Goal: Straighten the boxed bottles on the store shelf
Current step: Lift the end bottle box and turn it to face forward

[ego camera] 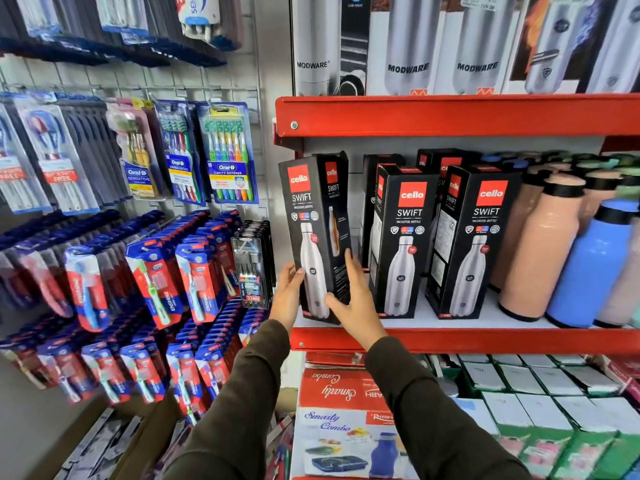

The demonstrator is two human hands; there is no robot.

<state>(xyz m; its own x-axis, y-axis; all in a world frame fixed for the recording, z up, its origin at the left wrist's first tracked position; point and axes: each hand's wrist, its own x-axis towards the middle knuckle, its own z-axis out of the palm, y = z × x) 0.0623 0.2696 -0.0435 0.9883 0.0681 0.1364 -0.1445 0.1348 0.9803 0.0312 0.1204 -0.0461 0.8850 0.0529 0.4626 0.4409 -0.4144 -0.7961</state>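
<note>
Three black boxed bottles stand at the front of the red middle shelf [450, 341]. The leftmost boxed bottle [315, 209] sits at the shelf's left end, turned at an angle and leaning slightly. My left hand [289, 292] grips its lower left edge, and my right hand [356, 296] presses its lower right side with the thumb on the front. The middle boxed bottle [403, 240] and the right boxed bottle [474, 240] stand upright, side by side. More black boxes [433, 161] stand behind them, mostly hidden.
Loose peach bottles [540, 247] and a blue bottle [592, 268] crowd the shelf's right part. Tall bottle boxes [408, 46] fill the shelf above. Toothbrush packs [228, 154] hang on the wall at left. A red and white combo box [343, 420] and several flat boxes lie below.
</note>
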